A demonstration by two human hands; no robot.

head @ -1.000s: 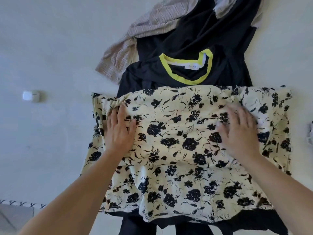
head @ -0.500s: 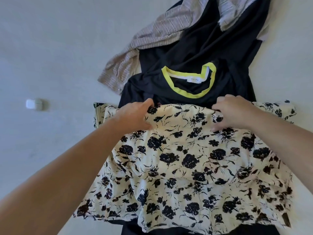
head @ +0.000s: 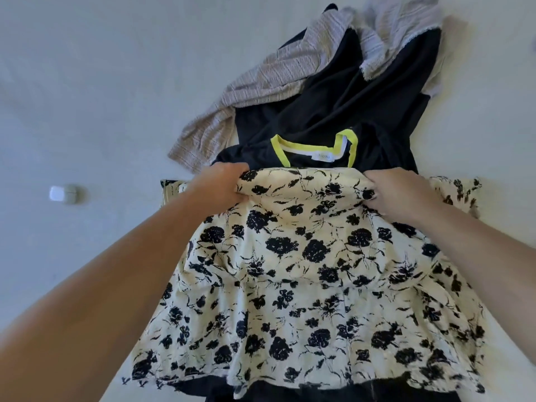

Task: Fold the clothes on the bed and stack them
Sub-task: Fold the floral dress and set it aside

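**Ana:** Head view is showing both hands working the far edge of the floral dress (head: 304,285). What are they doing exactly?

**Ben:** The left hand (head: 223,184) is curling its fingers round the top edge near the left corner, and the right hand (head: 397,192) is pinching the same edge near the right side. Both are gripping cloth, neither is lying flat.

**Ana:** So how should this fold be going?

**Ben:** I'm judging that the top edge is being lifted to fold it toward the hem. The hands should be keeping level with each other so the crease is running straight across, and keeping the cloth lightly taut between them so it isn't bunching. The fabric is looking thin and floppy, so it will likely be sagging in the middle.

**Ana:** Anything getting in the way?

**Ben:** The dress is lying on top of a black shirt (head: 333,111) with a yellow collar (head: 316,149), so the fingers should be taking only the floral layer. A grey knit top (head: 261,91) is lying partly over that shirt, farther up the bed (head: 87,82).

**Ana:** And the dress itself?

**Ben:** Cream with black flowers, a ruffled tier at the near hem, spreading wide toward the viewer. A small white case (head: 62,194) is sitting well apart on the left.
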